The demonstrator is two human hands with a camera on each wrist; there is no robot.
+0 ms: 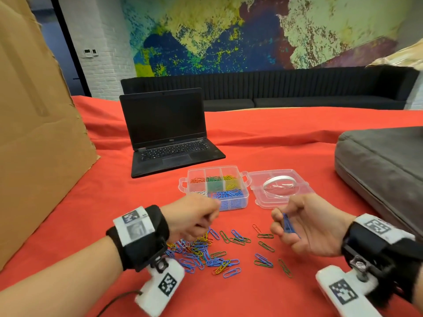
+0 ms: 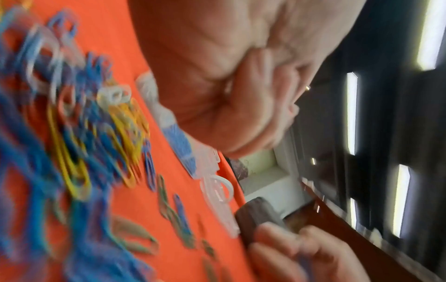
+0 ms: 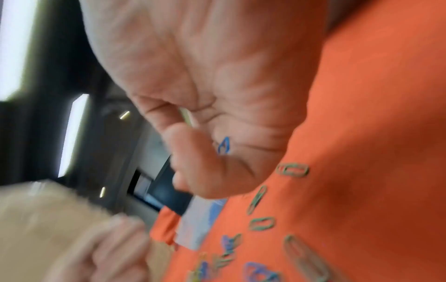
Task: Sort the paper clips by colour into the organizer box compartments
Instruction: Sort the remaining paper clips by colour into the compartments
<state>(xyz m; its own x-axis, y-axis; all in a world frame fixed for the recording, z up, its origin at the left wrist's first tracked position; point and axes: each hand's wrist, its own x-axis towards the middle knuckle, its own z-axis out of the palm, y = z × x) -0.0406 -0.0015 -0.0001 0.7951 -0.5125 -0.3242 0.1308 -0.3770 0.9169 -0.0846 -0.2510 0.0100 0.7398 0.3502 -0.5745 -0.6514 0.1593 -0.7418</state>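
Observation:
The clear organizer box [image 1: 245, 199] stands open on the red cloth, with red, green and yellow clips in its back compartments and white and blue in front. A mixed pile of paper clips [image 1: 201, 250], mostly blue, lies in front of it, blurred in the left wrist view as the pile [image 2: 84, 133]. My left hand [image 1: 206, 219] hovers over the pile near the box's front, fingers curled; no clip shows in it. My right hand [image 1: 283, 223] pinches a small bunch of blue clips [image 1: 288, 224] above the cloth; a blue clip [image 3: 224, 146] peeks out at the palm.
The box's clear lid [image 1: 258, 179] lies flat to its right with a white ring on it. Loose green clips [image 1: 265, 245] are scattered under my right hand. An open laptop [image 1: 164, 133] sits behind, cardboard [image 1: 34, 133] at left, a grey case [image 1: 384, 168] at right.

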